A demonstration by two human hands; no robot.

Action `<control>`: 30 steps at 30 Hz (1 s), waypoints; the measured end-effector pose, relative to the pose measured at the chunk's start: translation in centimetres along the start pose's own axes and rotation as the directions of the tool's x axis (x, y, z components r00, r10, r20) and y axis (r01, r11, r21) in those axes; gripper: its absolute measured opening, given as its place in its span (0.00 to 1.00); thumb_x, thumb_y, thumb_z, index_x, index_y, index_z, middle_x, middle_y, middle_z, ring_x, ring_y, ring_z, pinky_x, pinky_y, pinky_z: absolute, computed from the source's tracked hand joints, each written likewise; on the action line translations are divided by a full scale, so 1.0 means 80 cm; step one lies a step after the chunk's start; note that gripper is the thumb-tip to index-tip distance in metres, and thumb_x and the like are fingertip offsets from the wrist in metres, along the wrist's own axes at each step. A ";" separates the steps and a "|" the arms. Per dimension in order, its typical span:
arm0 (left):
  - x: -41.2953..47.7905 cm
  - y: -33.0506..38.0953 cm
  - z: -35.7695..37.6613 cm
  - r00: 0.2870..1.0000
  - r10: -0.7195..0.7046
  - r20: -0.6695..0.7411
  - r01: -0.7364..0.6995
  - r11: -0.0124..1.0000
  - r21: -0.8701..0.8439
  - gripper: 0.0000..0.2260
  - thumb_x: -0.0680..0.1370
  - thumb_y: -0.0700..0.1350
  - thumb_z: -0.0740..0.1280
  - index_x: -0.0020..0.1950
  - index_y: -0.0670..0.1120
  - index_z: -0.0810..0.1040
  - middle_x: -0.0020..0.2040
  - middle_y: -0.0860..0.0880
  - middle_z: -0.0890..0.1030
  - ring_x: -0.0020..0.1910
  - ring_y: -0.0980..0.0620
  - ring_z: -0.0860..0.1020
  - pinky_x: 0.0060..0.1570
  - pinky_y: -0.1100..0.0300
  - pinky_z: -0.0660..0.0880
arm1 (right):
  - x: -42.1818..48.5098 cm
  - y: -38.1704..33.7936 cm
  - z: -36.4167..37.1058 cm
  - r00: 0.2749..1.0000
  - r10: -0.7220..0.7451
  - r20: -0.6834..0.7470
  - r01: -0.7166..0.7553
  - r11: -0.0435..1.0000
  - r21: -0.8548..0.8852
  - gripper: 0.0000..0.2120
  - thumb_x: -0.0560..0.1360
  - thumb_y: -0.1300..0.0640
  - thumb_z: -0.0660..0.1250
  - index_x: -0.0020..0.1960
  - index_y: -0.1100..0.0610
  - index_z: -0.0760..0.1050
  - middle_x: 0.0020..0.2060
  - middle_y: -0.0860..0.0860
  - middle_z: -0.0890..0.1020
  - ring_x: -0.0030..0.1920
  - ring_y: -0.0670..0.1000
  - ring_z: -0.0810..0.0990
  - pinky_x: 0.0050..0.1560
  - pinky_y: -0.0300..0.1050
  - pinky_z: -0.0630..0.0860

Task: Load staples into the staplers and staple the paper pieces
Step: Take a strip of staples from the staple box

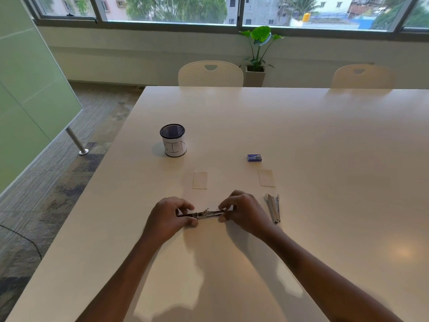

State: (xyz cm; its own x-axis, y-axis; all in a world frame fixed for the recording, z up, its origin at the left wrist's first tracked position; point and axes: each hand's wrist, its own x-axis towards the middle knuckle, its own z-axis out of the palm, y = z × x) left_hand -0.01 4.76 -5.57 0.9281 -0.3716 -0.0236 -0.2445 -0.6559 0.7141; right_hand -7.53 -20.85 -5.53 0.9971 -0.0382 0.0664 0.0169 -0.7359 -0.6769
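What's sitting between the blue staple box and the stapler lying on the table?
One paper piece lies between the staple box and the loose stapler, touching neither; the head view shows it.

Office meeting room: long white table (301, 135), matching chairs (210, 74), glass partition (27, 101).

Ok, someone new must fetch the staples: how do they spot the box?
Start at the white table. The staple box lies just beyond the right-hand paper piece, right of the mesh cup. It is the only box there, small and blue.
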 end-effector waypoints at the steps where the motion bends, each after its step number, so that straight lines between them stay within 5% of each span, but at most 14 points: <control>1: 0.001 0.000 -0.001 1.000 -0.014 -0.012 0.013 1.000 -0.014 0.20 0.61 0.52 0.89 0.50 0.57 0.90 0.42 0.57 0.85 0.43 0.55 0.79 0.46 0.54 0.79 | -0.001 -0.001 -0.002 1.000 0.004 0.003 -0.004 1.000 0.004 0.19 0.70 0.55 0.85 0.60 0.53 0.88 0.53 0.49 0.84 0.48 0.49 0.82 0.52 0.53 0.84; 9: 0.034 0.040 -0.012 0.984 -0.057 -0.170 0.037 0.993 -0.115 0.10 0.70 0.55 0.84 0.47 0.55 0.89 0.36 0.54 0.85 0.41 0.50 0.84 0.41 0.63 0.77 | 0.006 0.021 -0.067 0.988 0.045 -0.145 -0.034 0.997 0.076 0.16 0.71 0.53 0.85 0.56 0.54 0.89 0.47 0.48 0.84 0.41 0.48 0.82 0.49 0.50 0.82; 17: 0.109 0.125 0.021 0.999 0.015 -0.037 -0.023 0.975 -0.222 0.09 0.74 0.53 0.82 0.51 0.54 0.89 0.38 0.52 0.89 0.44 0.49 0.88 0.48 0.60 0.80 | 0.037 0.088 -0.140 0.936 0.125 -0.329 -0.134 0.991 -0.004 0.10 0.74 0.57 0.83 0.54 0.57 0.90 0.46 0.51 0.87 0.40 0.44 0.81 0.49 0.45 0.80; 21: 0.158 0.155 0.057 1.000 0.021 0.009 -0.019 0.977 -0.213 0.09 0.75 0.50 0.82 0.53 0.51 0.89 0.40 0.46 0.88 0.42 0.49 0.86 0.49 0.60 0.81 | 0.059 0.119 -0.157 0.926 0.126 -0.357 -0.149 0.988 -0.037 0.10 0.75 0.58 0.82 0.56 0.57 0.89 0.47 0.52 0.88 0.43 0.48 0.83 0.50 0.46 0.81; 25: 0.203 0.170 0.096 1.000 0.008 0.023 -0.003 0.982 -0.188 0.12 0.75 0.47 0.82 0.56 0.49 0.88 0.37 0.52 0.84 0.36 0.57 0.80 0.46 0.62 0.76 | 0.093 0.145 -0.164 0.923 0.126 -0.364 -0.155 0.986 -0.052 0.12 0.76 0.58 0.81 0.59 0.59 0.88 0.50 0.54 0.89 0.46 0.50 0.84 0.53 0.47 0.83; 30: 0.247 0.182 0.139 1.000 0.018 0.018 -0.016 0.991 -0.132 0.18 0.75 0.44 0.82 0.64 0.47 0.86 0.39 0.53 0.83 0.40 0.54 0.82 0.50 0.60 0.78 | 0.134 0.166 -0.161 0.950 0.147 -0.277 -0.162 0.986 -0.032 0.18 0.76 0.59 0.81 0.65 0.60 0.86 0.54 0.55 0.88 0.48 0.49 0.84 0.53 0.42 0.82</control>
State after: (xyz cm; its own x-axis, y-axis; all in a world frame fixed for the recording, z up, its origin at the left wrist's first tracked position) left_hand 11.66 -19.40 -3.42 0.9181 -0.3957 -0.0233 -0.2201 -0.5577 0.8004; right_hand 2.45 -39.71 -4.37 0.9285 -0.3318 0.1666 -0.1474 -0.7412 -0.6549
